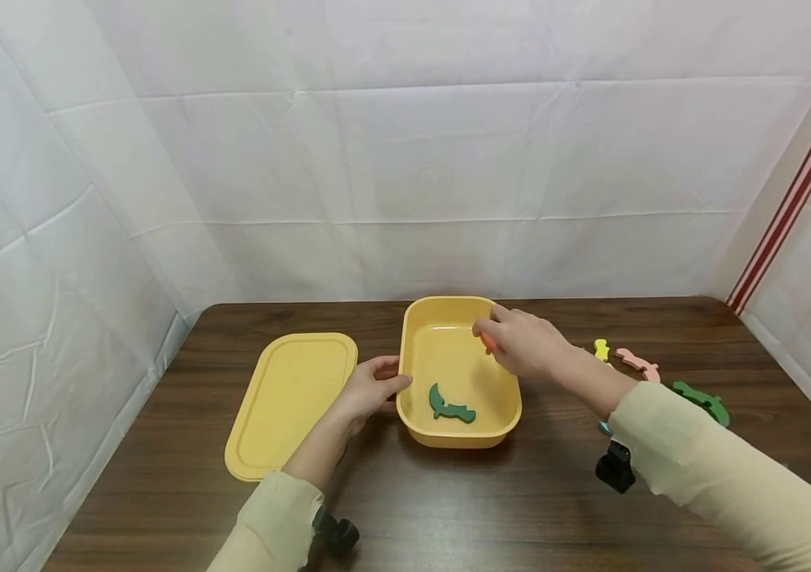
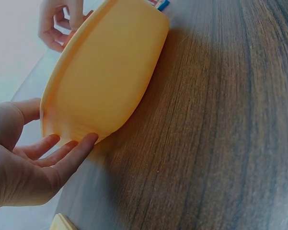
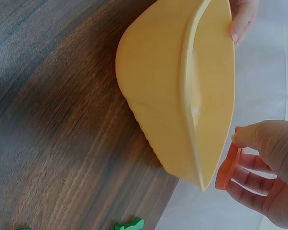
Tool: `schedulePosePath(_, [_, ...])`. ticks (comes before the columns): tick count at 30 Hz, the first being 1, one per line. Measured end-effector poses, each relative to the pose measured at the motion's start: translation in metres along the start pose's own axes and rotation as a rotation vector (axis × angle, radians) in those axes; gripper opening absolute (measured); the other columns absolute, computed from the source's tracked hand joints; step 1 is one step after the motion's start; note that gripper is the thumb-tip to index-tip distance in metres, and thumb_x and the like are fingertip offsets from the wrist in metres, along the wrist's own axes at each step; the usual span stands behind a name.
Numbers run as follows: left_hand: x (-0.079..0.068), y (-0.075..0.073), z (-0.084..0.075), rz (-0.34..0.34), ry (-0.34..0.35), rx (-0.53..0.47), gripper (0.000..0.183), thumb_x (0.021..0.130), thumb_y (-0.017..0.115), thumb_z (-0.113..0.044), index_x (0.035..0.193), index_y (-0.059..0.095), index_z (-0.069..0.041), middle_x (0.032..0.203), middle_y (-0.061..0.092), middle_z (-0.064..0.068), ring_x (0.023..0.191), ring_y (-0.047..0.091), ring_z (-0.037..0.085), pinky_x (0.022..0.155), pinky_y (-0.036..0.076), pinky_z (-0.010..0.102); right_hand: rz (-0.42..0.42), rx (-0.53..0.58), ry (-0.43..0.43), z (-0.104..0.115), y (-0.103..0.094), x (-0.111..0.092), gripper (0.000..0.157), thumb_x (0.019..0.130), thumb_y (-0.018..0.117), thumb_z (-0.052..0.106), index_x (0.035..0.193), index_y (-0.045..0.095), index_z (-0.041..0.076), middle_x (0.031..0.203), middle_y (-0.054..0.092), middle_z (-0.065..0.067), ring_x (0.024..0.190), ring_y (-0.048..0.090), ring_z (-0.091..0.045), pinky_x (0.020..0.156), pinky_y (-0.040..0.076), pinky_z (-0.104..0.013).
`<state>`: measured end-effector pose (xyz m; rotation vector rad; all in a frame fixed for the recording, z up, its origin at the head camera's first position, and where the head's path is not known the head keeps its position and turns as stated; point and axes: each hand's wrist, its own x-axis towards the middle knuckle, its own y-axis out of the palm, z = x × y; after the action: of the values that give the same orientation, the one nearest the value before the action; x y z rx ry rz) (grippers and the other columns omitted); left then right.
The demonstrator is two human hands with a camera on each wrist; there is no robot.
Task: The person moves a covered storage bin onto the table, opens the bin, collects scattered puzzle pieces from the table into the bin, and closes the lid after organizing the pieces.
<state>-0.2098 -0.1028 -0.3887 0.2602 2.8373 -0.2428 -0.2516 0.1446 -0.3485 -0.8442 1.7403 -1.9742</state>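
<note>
A yellow rectangular tub [image 1: 458, 440] with rounded corners stands in the middle of the table. My left hand [image 1: 368, 389] grips its left wall, thumb over the rim and fingers spread along the outside. Above the tub's right side, near the far corner, my right hand [image 1: 530, 343] pinches a small flat orange-red piece [image 3: 227, 167] between thumb and fingers. Most of that piece is hidden by the hand in the head view. On the tub's floor, toward the near end, lies a dark green piece [image 1: 452, 411] with a curved, crescent-like end.
Left of the tub a yellow lid [image 1: 294, 397] lies flat on the dark wooden table [image 1: 448, 508]. To the right, partly behind the right forearm, are a yellow piece [image 1: 601, 349], a pink piece [image 1: 638, 362], a green piece [image 1: 701, 400] and a blue piece [image 1: 605, 427].
</note>
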Motion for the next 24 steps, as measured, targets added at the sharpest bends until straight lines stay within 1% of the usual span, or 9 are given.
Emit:
schedulePosePath(6, [0.001,-0.001,0.000,0.000,-0.002,-0.003,0.048,0.090,0.057,-0.011,0.133,0.042,0.002,0.124,0.052,0.021,0.105,0.059,0.034,0.079,0.054,0.041,-0.023,-0.002,-0.026,0.008,0.002,0.003,0.021,0.083,0.062,0.007,0.104,0.061,0.013,0.084,0.051,-0.005,0.062,0.048,-0.017,0.050,0.042,-0.026])
schedulePosePath(11, [0.001,-0.001,0.000,-0.002,-0.005,0.000,0.047,0.090,0.057,-0.011,0.133,0.043,0.002,0.124,0.052,0.021,0.104,0.059,0.034,0.079,0.054,0.040,-0.007,0.003,-0.026,0.013,0.002,0.004,0.023,0.082,0.065,0.008,0.103,0.060,0.016,0.085,0.051,-0.004,0.064,0.048,-0.016,0.048,0.042,-0.024])
schedulePosePath(18, [-0.001,0.000,-0.001,-0.003,-0.002,0.002,0.048,0.090,0.058,-0.011,0.133,0.042,0.003,0.124,0.052,0.022,0.105,0.059,0.035,0.080,0.054,0.041,-0.006,0.013,-0.047,0.017,0.005,0.005,0.021,0.082,0.064,0.008,0.102,0.060,0.015,0.083,0.050,-0.004,0.060,0.046,-0.015,0.048,0.040,-0.022])
schedulePosePath(21, [0.002,-0.001,0.001,0.000,-0.001,-0.002,0.048,0.089,0.058,-0.011,0.133,0.042,0.003,0.124,0.052,0.022,0.105,0.059,0.035,0.079,0.054,0.041,-0.001,0.020,-0.050,0.018,0.006,0.006,0.021,0.082,0.065,0.008,0.101,0.060,0.015,0.083,0.050,-0.004,0.059,0.046,-0.015,0.047,0.040,-0.021])
schedulePosePath(24, [0.010,-0.002,0.009,-0.002,-0.002,-0.008,0.048,0.089,0.059,-0.012,0.133,0.043,0.001,0.124,0.052,0.021,0.104,0.060,0.034,0.077,0.055,0.041,0.008,0.023,-0.055,0.019,0.007,0.006,0.022,0.082,0.066,0.009,0.102,0.060,0.015,0.083,0.051,-0.005,0.058,0.046,-0.014,0.046,0.039,-0.021])
